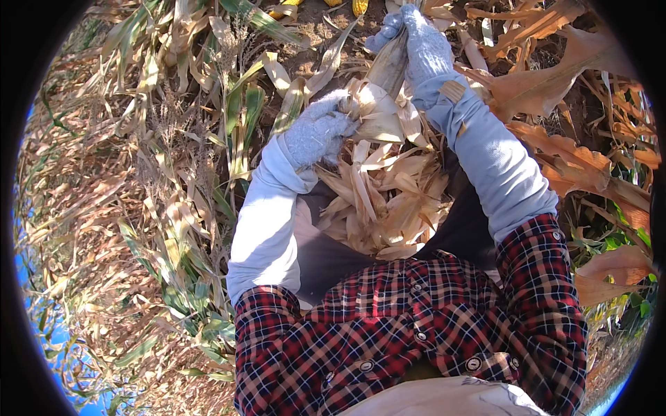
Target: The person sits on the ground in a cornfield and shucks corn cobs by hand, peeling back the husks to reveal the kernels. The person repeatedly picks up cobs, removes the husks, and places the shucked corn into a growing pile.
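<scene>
Both of my hands wear pale, fuzzy work gloves with light sleeve covers. My left hand (325, 127) is closed on the lower end of a dry corn husk (377, 117), its fingertips partly hidden by the leaves. Farther up, my right hand (416, 41) grips the upper part of the same husk bundle (389, 65), with fingers on both sides of it. Whether an ear is inside the husk cannot be told. Below my hands, a heap of loose dry husks (387, 203) lies between my legs.
Yellow corn ears (360, 6) lie on the soil at the top edge. Cut corn stalks with leaves (244, 119) are piled at the left, with dry stalks beyond. Broad brown leaves (541, 78) reach in from the right, close to my right arm.
</scene>
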`<action>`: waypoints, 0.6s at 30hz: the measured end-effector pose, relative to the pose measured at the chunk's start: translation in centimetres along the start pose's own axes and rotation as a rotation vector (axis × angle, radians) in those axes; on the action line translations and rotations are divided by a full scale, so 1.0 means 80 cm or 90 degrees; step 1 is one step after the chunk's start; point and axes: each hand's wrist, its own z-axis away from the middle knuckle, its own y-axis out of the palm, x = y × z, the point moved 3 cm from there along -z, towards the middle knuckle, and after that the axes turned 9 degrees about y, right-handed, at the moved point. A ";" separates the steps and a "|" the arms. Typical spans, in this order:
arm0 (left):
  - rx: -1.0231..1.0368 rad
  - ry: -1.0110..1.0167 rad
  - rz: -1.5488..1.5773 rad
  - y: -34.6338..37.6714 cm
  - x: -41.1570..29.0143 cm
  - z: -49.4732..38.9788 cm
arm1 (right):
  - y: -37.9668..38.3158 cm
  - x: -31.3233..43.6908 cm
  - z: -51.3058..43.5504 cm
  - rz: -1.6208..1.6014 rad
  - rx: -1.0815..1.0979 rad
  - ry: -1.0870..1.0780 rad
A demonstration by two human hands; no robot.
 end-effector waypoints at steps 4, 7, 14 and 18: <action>0.046 -0.058 -0.109 0.018 0.031 0.030 | -0.011 0.047 -0.012 -0.207 -0.011 0.033; 0.093 -0.077 -0.141 0.001 0.087 0.049 | -0.021 0.099 0.001 -0.148 -0.053 -0.034; 0.039 -0.099 0.260 -0.018 0.005 0.068 | -0.027 0.102 -0.009 0.112 -0.003 -0.177; -0.354 0.076 0.323 -0.067 -0.015 0.050 | 0.013 0.074 0.022 0.446 0.084 -0.066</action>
